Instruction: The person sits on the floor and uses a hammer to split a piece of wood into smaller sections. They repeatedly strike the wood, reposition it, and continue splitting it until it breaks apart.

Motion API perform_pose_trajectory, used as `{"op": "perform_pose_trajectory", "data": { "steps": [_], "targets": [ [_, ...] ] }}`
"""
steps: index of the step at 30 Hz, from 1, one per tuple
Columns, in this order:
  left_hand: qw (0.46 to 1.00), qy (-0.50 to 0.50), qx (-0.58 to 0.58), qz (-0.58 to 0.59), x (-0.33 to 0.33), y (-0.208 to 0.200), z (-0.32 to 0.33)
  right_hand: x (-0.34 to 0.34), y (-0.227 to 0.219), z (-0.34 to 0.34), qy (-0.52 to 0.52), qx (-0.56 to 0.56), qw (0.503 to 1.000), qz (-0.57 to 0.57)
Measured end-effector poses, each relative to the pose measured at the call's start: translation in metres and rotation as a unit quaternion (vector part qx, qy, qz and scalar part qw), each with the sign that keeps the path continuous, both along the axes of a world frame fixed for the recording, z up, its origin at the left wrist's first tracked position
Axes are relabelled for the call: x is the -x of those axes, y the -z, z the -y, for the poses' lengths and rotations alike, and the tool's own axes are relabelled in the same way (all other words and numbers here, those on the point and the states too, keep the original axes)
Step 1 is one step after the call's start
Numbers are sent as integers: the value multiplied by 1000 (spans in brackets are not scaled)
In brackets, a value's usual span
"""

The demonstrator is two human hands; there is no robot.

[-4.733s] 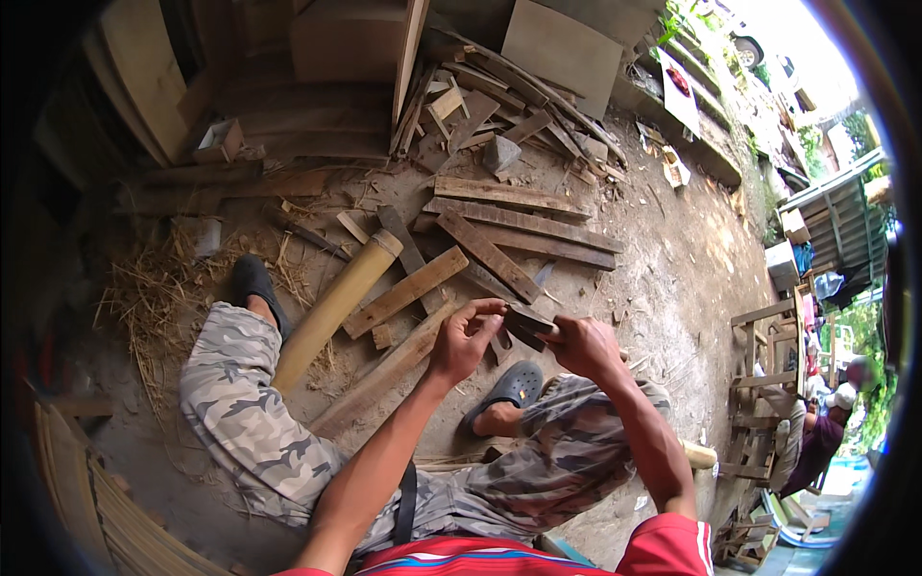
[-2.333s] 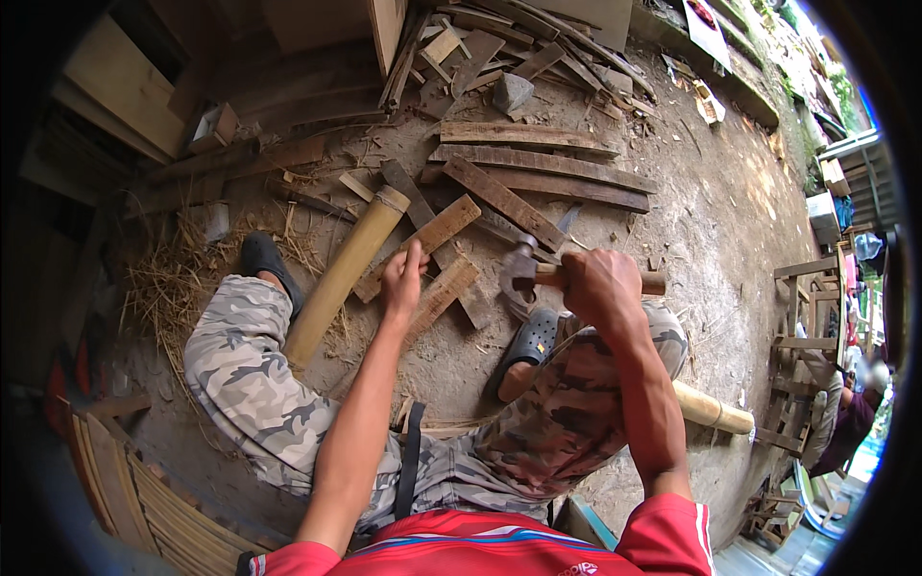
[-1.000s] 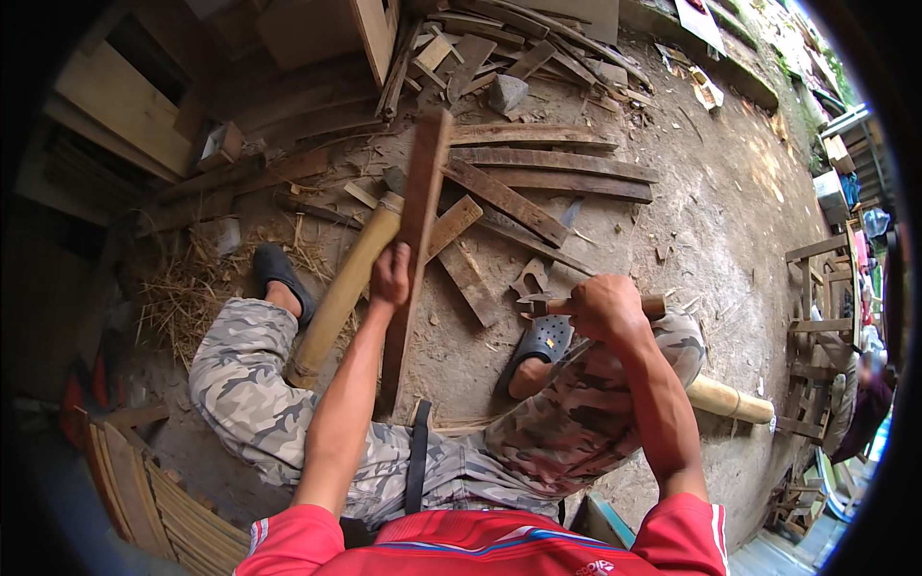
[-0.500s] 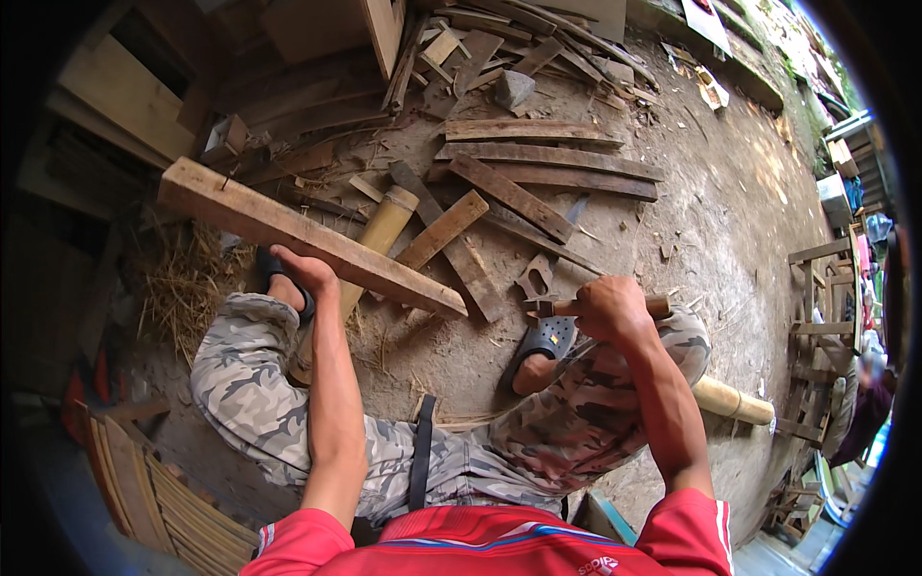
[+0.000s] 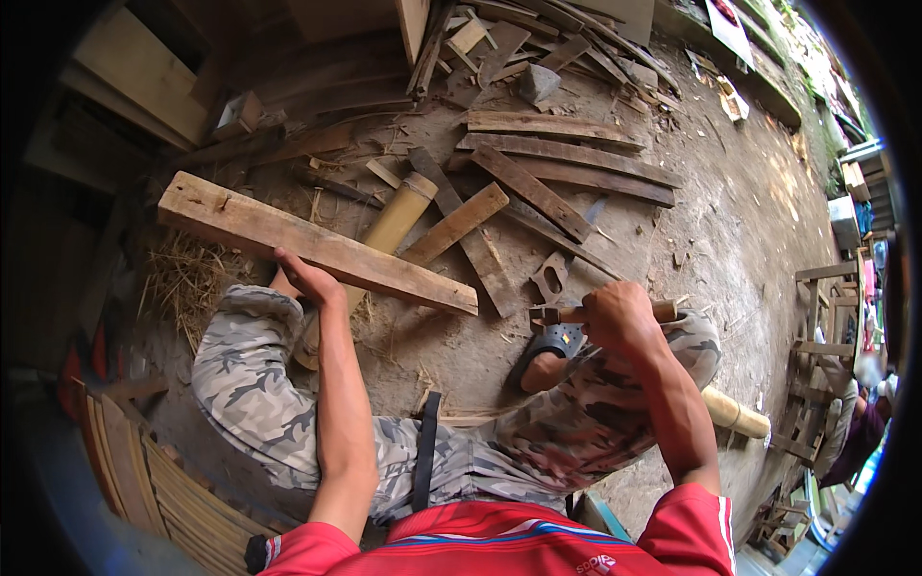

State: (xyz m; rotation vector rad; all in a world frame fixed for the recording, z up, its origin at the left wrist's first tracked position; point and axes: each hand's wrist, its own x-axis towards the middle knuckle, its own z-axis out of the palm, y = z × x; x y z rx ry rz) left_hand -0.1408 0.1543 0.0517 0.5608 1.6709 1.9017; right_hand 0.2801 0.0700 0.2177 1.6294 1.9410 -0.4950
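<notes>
My left hand [image 5: 312, 280] is closed around the lower edge of a thick wooden beam [image 5: 331, 252], which slants across the left half of the view, its left end higher. A small dark spike, perhaps a nail, stands up near that end. Over my right knee, my right hand [image 5: 619, 312] grips the handle of a hammer [image 5: 569, 315]. The hammer's head points left, apart from the beam. Beneath the beam runs a bamboo pole [image 5: 401, 213], partly hidden.
A handsaw [image 5: 549, 278] lies by my right foot, near several loose boards [image 5: 567, 158] and a grey stone [image 5: 539, 84]. Straw [image 5: 178, 288] is heaped at left, above a slatted wooden piece [image 5: 163, 480]. Wooden frames [image 5: 826, 317] and a person [image 5: 855, 432] are at far right.
The view has turned slightly. The beam's left end has come lower and nearer to me, covering more of my left foot. My right hand still holds the hammer over my knee.
</notes>
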Motion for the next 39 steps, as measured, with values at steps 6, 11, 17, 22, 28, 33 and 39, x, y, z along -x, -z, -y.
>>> {"op": "perform_pose_trajectory", "data": {
  "steps": [6,11,17,22,28,33,39],
  "targets": [
    [981,137,94,-103,11,-16,7,4,0,-2,-18,-16,1000,-13],
    [995,57,1,-80,-41,-55,-1,7,-8,-13,-21,-17,999,-38],
    [969,204,-81,-115,-71,-55,-17,5,-14,-14,19,-42,998,-31],
    [898,414,19,-146,-95,-36,-27,5,-32,-10,-11,-8,1000,-12],
    [746,593,226,-203,-137,12,-29,-13,-18,4,34,-6,999,-36],
    [655,632,295,-292,-147,46,4,-25,-13,17,74,10,997,-28],
    [579,654,368,-318,-144,75,39,-39,-2,35,105,9,994,-27]
  ]
}}
